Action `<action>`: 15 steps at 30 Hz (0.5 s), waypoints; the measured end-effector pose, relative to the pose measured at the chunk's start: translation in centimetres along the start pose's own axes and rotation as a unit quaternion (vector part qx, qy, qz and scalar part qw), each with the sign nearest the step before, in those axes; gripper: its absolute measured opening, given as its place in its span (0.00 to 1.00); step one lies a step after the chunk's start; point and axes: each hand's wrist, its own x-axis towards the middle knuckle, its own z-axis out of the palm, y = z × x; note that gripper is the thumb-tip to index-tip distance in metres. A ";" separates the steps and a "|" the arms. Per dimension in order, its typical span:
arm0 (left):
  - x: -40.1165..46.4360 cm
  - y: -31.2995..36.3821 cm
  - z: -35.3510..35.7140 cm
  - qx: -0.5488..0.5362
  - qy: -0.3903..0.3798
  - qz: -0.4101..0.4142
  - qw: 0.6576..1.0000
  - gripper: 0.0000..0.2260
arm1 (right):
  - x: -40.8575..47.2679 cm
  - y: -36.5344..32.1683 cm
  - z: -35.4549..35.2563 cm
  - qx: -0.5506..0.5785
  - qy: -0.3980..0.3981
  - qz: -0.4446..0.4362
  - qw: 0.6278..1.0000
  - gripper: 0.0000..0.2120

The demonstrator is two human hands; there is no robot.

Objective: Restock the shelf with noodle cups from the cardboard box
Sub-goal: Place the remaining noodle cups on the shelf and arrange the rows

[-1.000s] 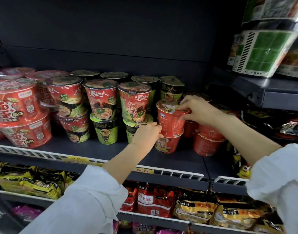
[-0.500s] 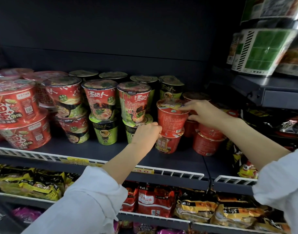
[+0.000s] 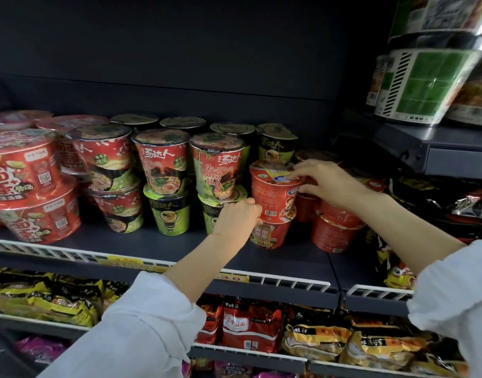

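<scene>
A dark metal shop shelf (image 3: pixel 289 257) with a white wire front rail fills the middle of the frame, and a lower shelf of noodle packets (image 3: pixel 250 326) runs along the bottom edge. Nearest the camera, two white sleeves enter from the lower left and lower right. The left hand (image 3: pixel 238 218), just below centre, has its fingers curled against the lower side of a red noodle cup (image 3: pixel 272 195), at the seam where it sits on the bottom red cup (image 3: pixel 267 236) (how far the fingers wrap round cannot be told). The right hand (image 3: pixel 324 181), right of centre, pinches the rim of that same upper cup at its lid, thumb below and fingers above. Just right of the stack stand more red cups (image 3: pixel 335 233), partly hidden by the forearm. To the left, stacked red and green cups (image 3: pixel 166 186) stand in rows, with large red bowls (image 3: pixel 24 186) at the far left edge. In the upper right corner, a higher shelf carries a green-and-white tub (image 3: pixel 422 85).
</scene>
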 end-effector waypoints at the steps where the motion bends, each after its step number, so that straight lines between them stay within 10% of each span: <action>1: 0.0 0.0 0.0 -0.003 0.000 0.000 1.000 0.12 | -0.1 0.3 -0.1 -0.002 -0.005 0.000 1.000 0.19; 15: -0.4 -0.3 0.2 -0.056 0.011 -0.010 0.998 0.10 | -0.6 -0.8 1.3 -0.011 0.027 -0.001 1.000 0.20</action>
